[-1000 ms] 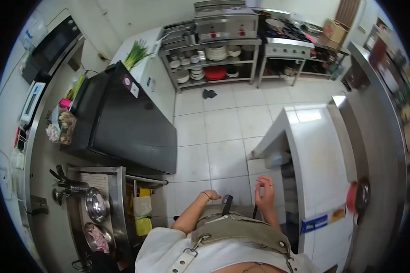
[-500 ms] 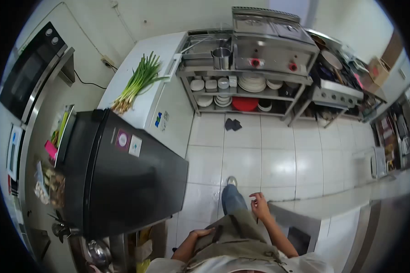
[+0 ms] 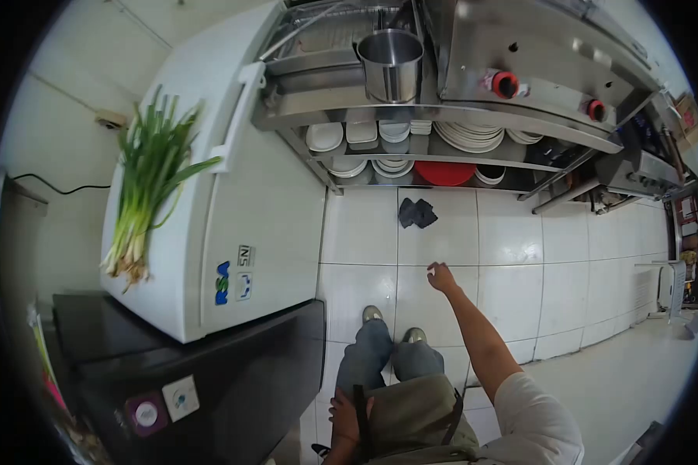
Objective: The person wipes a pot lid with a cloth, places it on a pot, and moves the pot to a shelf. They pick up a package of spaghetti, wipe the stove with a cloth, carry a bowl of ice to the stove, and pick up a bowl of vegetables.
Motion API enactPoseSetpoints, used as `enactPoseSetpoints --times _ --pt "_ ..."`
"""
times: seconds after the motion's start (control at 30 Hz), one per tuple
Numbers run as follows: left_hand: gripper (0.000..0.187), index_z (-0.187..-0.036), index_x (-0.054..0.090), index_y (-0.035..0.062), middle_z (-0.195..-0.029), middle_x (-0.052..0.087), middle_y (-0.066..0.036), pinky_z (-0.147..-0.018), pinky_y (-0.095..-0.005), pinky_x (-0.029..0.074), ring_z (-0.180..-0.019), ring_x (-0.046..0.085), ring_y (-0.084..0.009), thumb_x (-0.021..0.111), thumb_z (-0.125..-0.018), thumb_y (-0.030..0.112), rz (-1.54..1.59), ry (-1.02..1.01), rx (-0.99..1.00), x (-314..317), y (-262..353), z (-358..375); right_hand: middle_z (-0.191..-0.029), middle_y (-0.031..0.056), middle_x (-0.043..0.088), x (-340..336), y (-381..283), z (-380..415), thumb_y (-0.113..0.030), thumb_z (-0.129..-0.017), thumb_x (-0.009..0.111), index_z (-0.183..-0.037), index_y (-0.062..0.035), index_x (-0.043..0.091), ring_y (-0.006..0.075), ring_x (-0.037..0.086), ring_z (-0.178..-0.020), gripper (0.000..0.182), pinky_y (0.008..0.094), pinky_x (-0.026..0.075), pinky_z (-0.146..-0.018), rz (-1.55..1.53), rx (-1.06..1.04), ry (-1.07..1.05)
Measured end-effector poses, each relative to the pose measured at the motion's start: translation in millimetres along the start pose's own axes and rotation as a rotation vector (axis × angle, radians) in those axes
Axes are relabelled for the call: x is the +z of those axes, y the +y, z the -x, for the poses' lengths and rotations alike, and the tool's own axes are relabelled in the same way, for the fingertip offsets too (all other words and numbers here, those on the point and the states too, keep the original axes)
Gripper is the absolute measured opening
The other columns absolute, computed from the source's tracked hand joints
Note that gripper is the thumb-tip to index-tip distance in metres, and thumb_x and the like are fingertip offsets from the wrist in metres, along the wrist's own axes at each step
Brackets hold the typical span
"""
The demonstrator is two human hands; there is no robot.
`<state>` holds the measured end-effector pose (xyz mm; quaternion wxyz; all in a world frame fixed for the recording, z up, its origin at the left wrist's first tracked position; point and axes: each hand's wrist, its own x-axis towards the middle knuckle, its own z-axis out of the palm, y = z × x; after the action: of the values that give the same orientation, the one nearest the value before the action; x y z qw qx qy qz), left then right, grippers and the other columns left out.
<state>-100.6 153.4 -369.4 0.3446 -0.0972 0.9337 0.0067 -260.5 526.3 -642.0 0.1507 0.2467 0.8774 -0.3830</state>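
Note:
My right hand (image 3: 442,277) reaches forward over the tiled floor, loosely curled, with a small gap between thumb and fingers and nothing seen in it. My left hand (image 3: 345,417) hangs low beside the olive-green apron (image 3: 415,411), fingers apart, near my thigh; I see nothing held in it. To my left, a bunch of spring onions (image 3: 151,186) lies on top of a white chest freezer (image 3: 264,217), roots toward me. A steel pot (image 3: 392,66) stands on the metal counter ahead.
A dark fridge (image 3: 248,387) stands close on my left. Ahead, a metal rack holds stacked plates (image 3: 469,138) and a red round item (image 3: 445,173) under a steel appliance with red knobs (image 3: 506,84). A dark cloth-like thing (image 3: 417,213) lies on the floor. A pale counter (image 3: 589,380) is at right.
I have stepped forward, so the freezer, spring onions and rack appear nearer. My right hand has swung forward with its fingers more curled; my left hand has dropped lower beside the apron.

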Motion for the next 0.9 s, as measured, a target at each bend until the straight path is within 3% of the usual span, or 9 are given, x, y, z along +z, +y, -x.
enactPoseSetpoints --times 0.27,0.3,0.33,0.5,0.63,0.73,0.8,0.87,0.9 --pt "0.094 -0.132 0.023 -0.0021 -0.121 0.038 -0.026 -0.087 -0.0462 0.035 -0.107 0.041 -0.0406 0.063 -0.067 0.054 0.047 0.3 -0.001 42 40 -136 -0.108 0.028 0.047 88 49 -197 -0.019 -0.071 0.058 -0.113 -0.0119 0.047 0.0419 0.042 -0.111 0.044 0.0453 0.041 -0.09 0.012 0.092 0.068" --pt "0.082 -0.133 0.021 -0.0018 -0.125 0.035 -0.026 -0.091 -0.0477 0.033 -0.112 0.038 -0.0407 0.06 -0.074 0.042 0.022 0.226 -0.021 53 34 -150 -0.119 0.0328 0.039 99 45 -210 -0.021 -0.072 0.059 -0.119 -0.0168 0.043 0.0439 0.041 -0.113 0.05 0.0444 0.042 -0.091 0.038 0.073 0.059" --pt "0.071 -0.134 0.019 -0.0015 -0.128 0.031 -0.026 -0.096 -0.0493 0.032 -0.116 0.034 -0.0409 0.056 -0.082 0.03 0.002 0.159 -0.034 64 30 -165 -0.11 0.0239 0.052 101 43 -225 -0.023 -0.07 0.062 -0.122 -0.016 0.042 0.0479 0.03 -0.12 0.056 0.0502 0.036 -0.095 -0.019 0.101 0.056" --pt "0.092 -0.136 0.016 -0.0002 -0.126 0.031 -0.029 -0.095 -0.0525 0.029 -0.115 0.032 -0.0454 0.061 -0.072 0.048 0.143 0.268 -0.009 101 25 -220 -0.119 0.0208 0.049 160 78 -295 -0.026 -0.067 0.067 -0.126 -0.0133 0.036 0.0444 0.042 -0.114 0.068 0.0426 0.039 -0.095 0.229 -0.071 0.26" --pt "0.093 -0.136 0.018 0.0024 -0.125 0.032 -0.028 -0.093 -0.0523 0.03 -0.114 0.034 -0.0437 0.058 -0.071 0.056 0.11 0.238 0.003 83 29 -220 -0.095 0.0163 0.062 186 81 -248 -0.026 -0.062 0.072 -0.098 -0.0069 0.06 0.0284 0.058 -0.092 0.043 0.0367 0.046 -0.082 0.01 0.109 0.097" --pt "0.096 -0.136 0.018 0.0027 -0.125 0.033 -0.027 -0.092 -0.0515 0.032 -0.113 0.034 -0.0427 0.057 -0.07 0.06 0.038 0.146 0.031 58 22 -203 -0.075 0.0122 0.063 159 44 -164 -0.018 -0.063 0.072 -0.079 -0.0048 0.061 0.0218 0.061 -0.071 0.024 0.0316 0.049 -0.068 -0.368 0.125 0.237" --pt "0.087 -0.135 0.022 0.0028 -0.124 0.037 -0.024 -0.092 -0.0482 0.034 -0.114 0.036 -0.0388 0.055 -0.075 0.057 -0.096 0.09 0.062 34 20 -187 -0.06 0.005 0.056 133 11 -112 -0.011 -0.064 0.068 -0.064 -0.0056 0.054 0.0166 0.055 -0.058 0.015 0.027 0.044 -0.057 -0.567 0.138 0.37" --pt "0.079 -0.134 0.027 0.0029 -0.123 0.041 -0.021 -0.092 -0.0449 0.035 -0.114 0.039 -0.035 0.053 -0.08 0.053 -0.225 0.041 0.092 5 18 -177 -0.06 -0.003 0.051 93 -42 -60 -0.006 -0.069 0.062 -0.067 -0.0079 0.05 0.0076 0.046 -0.052 0.012 0.0238 0.038 -0.048 -1.072 -0.035 0.247" --pt "0.086 -0.133 0.021 -0.0004 -0.124 0.037 -0.024 -0.093 -0.0473 0.033 -0.115 0.036 -0.04 0.062 -0.073 0.046 -0.123 0.117 0.245 -11 22 -176 -0.059 -0.0052 0.046 53 -74 -24 -0.003 -0.071 0.056 -0.065 -0.0101 0.047 0.0051 0.041 -0.053 0.013 0.0213 0.033 -0.048 -1.189 0.101 -0.003"
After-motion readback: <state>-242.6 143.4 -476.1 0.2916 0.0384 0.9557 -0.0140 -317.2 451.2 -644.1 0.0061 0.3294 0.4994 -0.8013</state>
